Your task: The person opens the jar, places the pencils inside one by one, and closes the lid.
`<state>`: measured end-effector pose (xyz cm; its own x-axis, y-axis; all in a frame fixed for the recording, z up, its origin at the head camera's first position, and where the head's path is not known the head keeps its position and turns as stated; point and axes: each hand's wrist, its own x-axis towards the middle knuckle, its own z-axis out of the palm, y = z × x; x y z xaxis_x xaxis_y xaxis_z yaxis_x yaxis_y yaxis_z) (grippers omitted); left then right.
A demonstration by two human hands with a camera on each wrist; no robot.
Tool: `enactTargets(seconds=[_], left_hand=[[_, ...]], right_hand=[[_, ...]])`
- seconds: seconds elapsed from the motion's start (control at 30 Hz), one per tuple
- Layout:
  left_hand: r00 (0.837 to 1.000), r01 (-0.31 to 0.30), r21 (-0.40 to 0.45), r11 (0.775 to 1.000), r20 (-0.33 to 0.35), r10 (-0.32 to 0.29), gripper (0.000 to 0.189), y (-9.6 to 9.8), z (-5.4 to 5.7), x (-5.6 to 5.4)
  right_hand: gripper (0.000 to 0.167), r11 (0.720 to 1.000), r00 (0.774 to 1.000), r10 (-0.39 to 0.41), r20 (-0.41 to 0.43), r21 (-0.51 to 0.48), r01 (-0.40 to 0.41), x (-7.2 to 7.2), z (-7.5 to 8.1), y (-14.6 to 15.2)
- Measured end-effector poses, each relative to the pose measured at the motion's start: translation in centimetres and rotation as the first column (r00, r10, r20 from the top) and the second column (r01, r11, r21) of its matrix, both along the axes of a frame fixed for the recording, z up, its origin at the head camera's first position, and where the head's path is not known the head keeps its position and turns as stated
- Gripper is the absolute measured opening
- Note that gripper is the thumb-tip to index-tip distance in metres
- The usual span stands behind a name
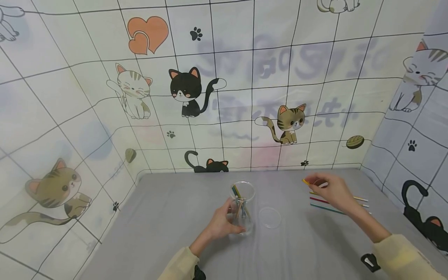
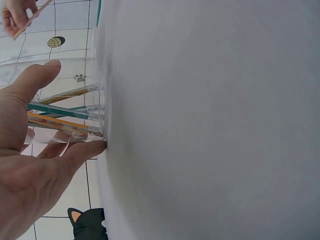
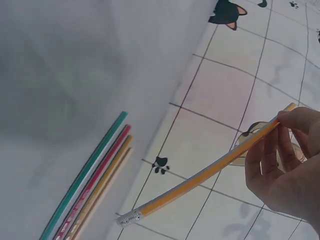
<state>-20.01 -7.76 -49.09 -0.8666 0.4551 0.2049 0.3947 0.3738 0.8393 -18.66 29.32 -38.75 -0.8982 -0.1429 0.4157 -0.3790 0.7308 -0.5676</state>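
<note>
My left hand (image 1: 223, 222) grips a clear cylindrical jar (image 1: 248, 223) standing on the table, thumb on one side and fingers on the other. Inside the jar lean several pencils (image 2: 62, 110), teal and yellow-orange, with their eraser ends at the bottom. Over the right part of the table, my right hand (image 1: 330, 190) pinches a yellow-orange pencil (image 3: 200, 177) near one end between thumb and fingers. Its metal-banded eraser end points away from the hand. Below it, a row of pencils lies on the table: teal (image 3: 85, 172), red (image 3: 95, 177), yellow (image 3: 104, 182) and a paler one beside them.
A clear round lid (image 1: 270, 217) lies flat just right of the jar. Grey cloth covers the table (image 1: 168, 225). Cat-patterned fabric walls (image 1: 238, 128) stand along its back and sides. A black-and-white printed mark (image 1: 370, 262) shows near the right sleeve.
</note>
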Motion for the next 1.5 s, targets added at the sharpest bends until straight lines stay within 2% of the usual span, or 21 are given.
enactTargets(seconds=[0.13, 0.33, 0.57, 0.67, 0.83, 1.1, 1.5], left_hand=[[1.0, -0.001, 0.0, 1.0, -0.006, 0.001, 0.093, 0.0, 0.0, 0.0], [1.0, -0.002, 0.003, 1.0, -0.013, 0.002, 0.09, -0.1, -0.1, 0.0], [1.0, 0.003, 0.003, 1.0, 0.002, -0.003, 0.092, -0.1, 0.0, 0.0], [1.0, 0.005, 0.011, 1.0, 0.007, -0.005, 0.092, -0.1, 0.1, 0.1], [1.0, 0.006, 0.016, 1.0, 0.011, -0.006, 0.089, -0.1, 0.1, 0.1], [1.0, 0.002, 0.016, 1.0, 0.009, -0.002, 0.088, 0.0, 0.1, 0.1], [1.0, 0.015, 0.029, 0.999, 0.017, -0.015, 0.093, -0.1, 0.1, 0.1]], right_hand=[[0.019, 1.0, 0.998, 0.004, 0.056, -0.026, -0.002, -0.1, 1.1, -1.2], [0.02, 0.998, 0.999, 0.037, 0.03, -0.061, -0.035, -0.4, 2.3, -2.5], [0.017, 0.993, 0.998, 0.05, 0.038, -0.105, -0.046, -0.7, 4.4, -4.3], [0.016, 0.988, 0.996, 0.084, 0.034, -0.133, -0.078, -0.8, 5.3, -5.0], [0.017, 0.976, 0.989, 0.144, 0.019, -0.17, -0.138, -0.9, 6.7, -6.1], [0.017, 0.958, 0.983, 0.181, -0.014, -0.224, -0.18, -1.4, 8.6, -8.0], [0.015, 0.903, 0.951, 0.291, -0.104, -0.299, -0.309, -1.7, 11.3, -11.9]])
